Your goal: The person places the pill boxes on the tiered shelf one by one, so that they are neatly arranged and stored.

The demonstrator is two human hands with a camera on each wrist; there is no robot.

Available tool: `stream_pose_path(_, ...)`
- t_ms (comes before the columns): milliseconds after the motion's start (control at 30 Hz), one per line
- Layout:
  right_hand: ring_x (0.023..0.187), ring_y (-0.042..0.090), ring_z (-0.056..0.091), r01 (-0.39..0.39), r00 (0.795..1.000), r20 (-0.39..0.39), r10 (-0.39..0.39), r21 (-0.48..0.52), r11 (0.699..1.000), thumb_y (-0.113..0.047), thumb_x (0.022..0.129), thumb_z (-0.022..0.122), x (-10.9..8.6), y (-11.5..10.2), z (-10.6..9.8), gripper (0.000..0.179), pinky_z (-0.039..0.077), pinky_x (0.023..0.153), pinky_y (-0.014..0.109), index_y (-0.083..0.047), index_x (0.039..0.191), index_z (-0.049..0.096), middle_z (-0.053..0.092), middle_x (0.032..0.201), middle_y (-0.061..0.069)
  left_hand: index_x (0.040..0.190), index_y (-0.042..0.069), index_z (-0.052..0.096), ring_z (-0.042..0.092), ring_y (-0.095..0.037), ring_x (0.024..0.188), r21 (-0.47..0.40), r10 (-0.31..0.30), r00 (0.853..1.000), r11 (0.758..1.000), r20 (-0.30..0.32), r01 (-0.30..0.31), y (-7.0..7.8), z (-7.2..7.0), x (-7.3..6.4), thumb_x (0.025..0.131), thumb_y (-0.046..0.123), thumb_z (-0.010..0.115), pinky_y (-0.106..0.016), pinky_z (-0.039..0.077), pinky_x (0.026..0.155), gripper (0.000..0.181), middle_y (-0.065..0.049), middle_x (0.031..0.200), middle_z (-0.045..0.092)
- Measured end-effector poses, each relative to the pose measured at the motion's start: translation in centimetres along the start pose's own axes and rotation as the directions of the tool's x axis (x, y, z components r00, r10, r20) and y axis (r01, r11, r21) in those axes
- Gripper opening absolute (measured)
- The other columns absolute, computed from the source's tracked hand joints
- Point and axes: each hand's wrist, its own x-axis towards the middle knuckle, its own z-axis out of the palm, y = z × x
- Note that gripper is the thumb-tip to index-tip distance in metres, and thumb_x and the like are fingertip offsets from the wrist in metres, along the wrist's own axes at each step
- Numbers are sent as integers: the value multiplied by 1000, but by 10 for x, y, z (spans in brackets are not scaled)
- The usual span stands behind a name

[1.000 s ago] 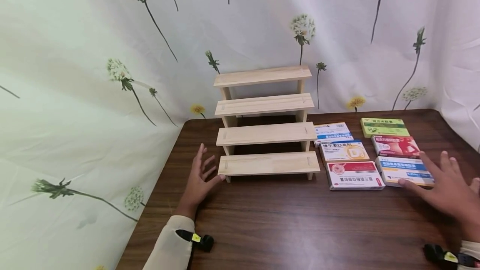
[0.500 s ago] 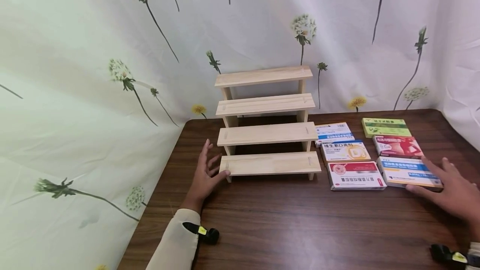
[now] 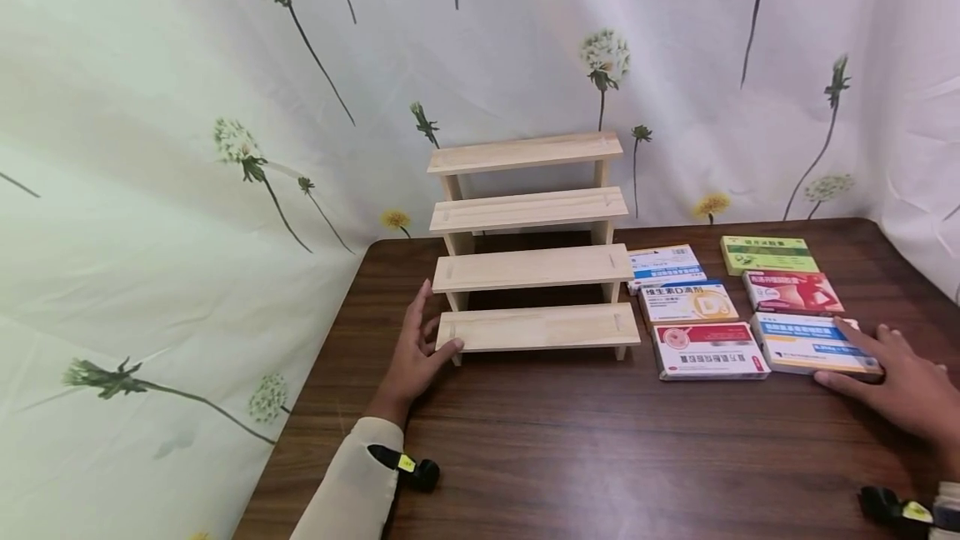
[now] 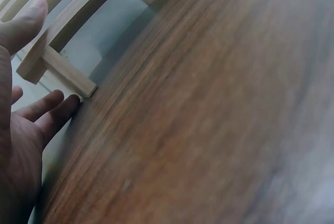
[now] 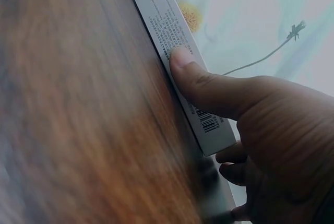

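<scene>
A pale wooden step shelf (image 3: 536,327) with several tiers stands on the dark wooden table. My left hand (image 3: 416,352) is at the left end of its lowest tier, thumb along the board's front corner, fingers extended beside the end leg, as the left wrist view (image 4: 26,125) also shows. To the right, my right hand (image 3: 903,377) grips a white and blue medicine box (image 3: 806,344) lying flat. Its thumb (image 5: 201,80) presses the printed long side in the right wrist view, the index finger reaches over the top, and the other fingers are at the right end.
Several more medicine boxes lie beside it: a red and white one (image 3: 711,352), a vitamin D one (image 3: 690,302), a blue and white one (image 3: 665,263) close to the shelf, a red one (image 3: 792,292) and a green one (image 3: 768,255). A dandelion-print curtain (image 3: 510,40) hangs behind.
My left hand has come up to the shelf's lower left corner. My right hand has lowered onto the white and blue medicine box, its thumb shifting to the front side.
</scene>
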Motion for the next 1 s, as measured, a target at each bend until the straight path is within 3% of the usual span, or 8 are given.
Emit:
stream_pose_path(100,143,80,14,-8,1000,13,8,3,1000,-70,102,63,1,1,1,114,12,109,97,0,171,5,9,153,62,178,23,10,42,-60,153,2,1,1000,1000,2,-1,1,1,0,100,1,77,-45,61,101,106,-19,182,8)
stream_pose_path(333,153,75,2,6,1000,-16,-6,21,1000,-68,103,65,0,3,4,112,9,108,97,-4,172,4,6,157,59,178,31,13,45,-60,151,0,1,1000,1000,-4,-1,1,2,1,102,3,76,-45,64,96,102,-18,182,9)
stream_pose_path(667,153,74,-5,24,1000,-20,-23,47,999,-61,107,63,-3,7,4,104,6,110,95,-2,172,6,3,163,52,177,36,15,56,-58,143,-5,2,1000,1000,-12,-2,2,4,7,102,6,76,-35,65,89,101,-14,183,11)
stream_pose_path(867,153,74,-5,9,1000,-26,-8,49,999,-62,107,62,-4,9,5,101,7,112,94,-5,172,11,11,163,49,178,25,15,56,-58,142,-14,4,1000,1000,-11,-4,2,5,7,101,2,76,-32,64,87,100,-16,182,12)
stream_pose_path(1000,154,73,0,13,999,-46,-11,41,999,-61,106,64,-4,9,5,99,11,112,93,-5,172,17,20,156,54,178,28,16,56,-57,143,-3,-3,1000,1000,-5,3,3,5,6,102,4,75,-32,64,88,100,-17,182,11)
